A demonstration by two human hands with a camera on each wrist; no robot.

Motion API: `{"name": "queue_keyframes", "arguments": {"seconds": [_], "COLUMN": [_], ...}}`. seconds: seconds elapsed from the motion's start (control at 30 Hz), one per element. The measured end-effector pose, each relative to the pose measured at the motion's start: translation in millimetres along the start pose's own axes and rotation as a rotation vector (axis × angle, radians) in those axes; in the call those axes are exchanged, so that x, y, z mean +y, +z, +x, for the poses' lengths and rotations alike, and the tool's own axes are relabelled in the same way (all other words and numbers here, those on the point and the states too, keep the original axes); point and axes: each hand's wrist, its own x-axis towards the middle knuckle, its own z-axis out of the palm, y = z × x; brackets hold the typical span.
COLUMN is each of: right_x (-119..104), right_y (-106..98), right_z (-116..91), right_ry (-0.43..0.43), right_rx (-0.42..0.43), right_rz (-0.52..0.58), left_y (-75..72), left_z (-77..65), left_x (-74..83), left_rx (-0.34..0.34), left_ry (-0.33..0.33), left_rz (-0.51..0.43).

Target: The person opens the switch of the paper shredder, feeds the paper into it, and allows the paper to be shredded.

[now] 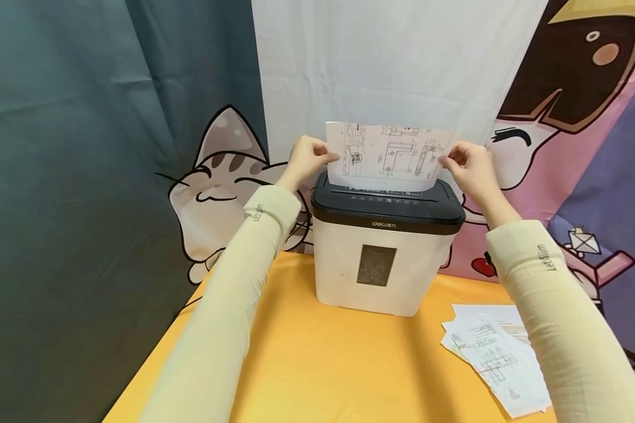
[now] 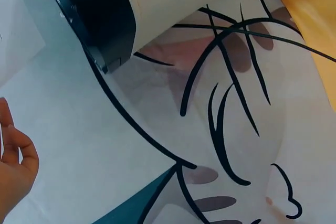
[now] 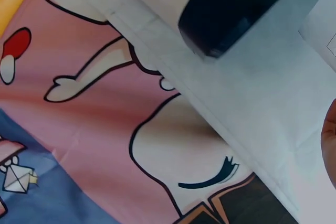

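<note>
A sheet of paper (image 1: 370, 154) printed with technical line drawings stands upright above the black top of a white paper shredder (image 1: 344, 264). My left hand (image 1: 306, 160) pinches its left edge between thumb and fingers. At the right edge, my right hand (image 1: 471, 167) pinches it likewise. The sheet's lower edge is at the shredder's lid; whether any of it is inside the slot, I cannot tell. Only part of the left hand (image 2: 16, 166) shows in the left wrist view, and a sliver of the right hand (image 3: 329, 145) in the right wrist view.
Several loose printed papers (image 1: 500, 364) lie overlapping on the yellow table (image 1: 323, 364), at the right near my right forearm. Behind the shredder hangs a cloth backdrop (image 1: 402, 64) with cartoon animals. A dark green curtain (image 1: 74, 176) hangs on the left beside the table's edge.
</note>
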Motion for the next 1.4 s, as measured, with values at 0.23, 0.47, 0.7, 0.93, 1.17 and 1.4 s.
{"name": "queue_keyframes", "arguments": {"seconds": [0.23, 0.47, 0.7, 0.93, 1.17, 1.4], "right_x": [8, 15, 20, 23, 29, 34], "right_y": [10, 18, 18, 21, 27, 27], "right_z": [-5, -11, -15, -14, -19, -25], "right_ry": [0.038, 0.041, 0.066, 0.038, 0.038, 0.034], "right_rx": [-0.005, -0.020, -0.009, -0.013, -0.061, -0.121], "right_rz": [-0.039, -0.061, -0.074, -0.100, -0.122, -0.139], "left_y": [11.7, 22.5, 27.5, 30.7, 37.4, 43.1], "left_z": [0.7, -0.7, -0.6, 0.1, -4.8, -9.3], "left_x": [0.8, -1.7, -0.9, -5.7, -15.2, -21.0], "left_rx": [0.039, 0.044, 0.030, 0.006, -0.027, -0.067], "left_ry": [-0.050, -0.128, -0.117, -0.136, -0.184, -0.189], "left_rz": [0.076, 0.111, 0.133, 0.145, 0.156, 0.210]}}
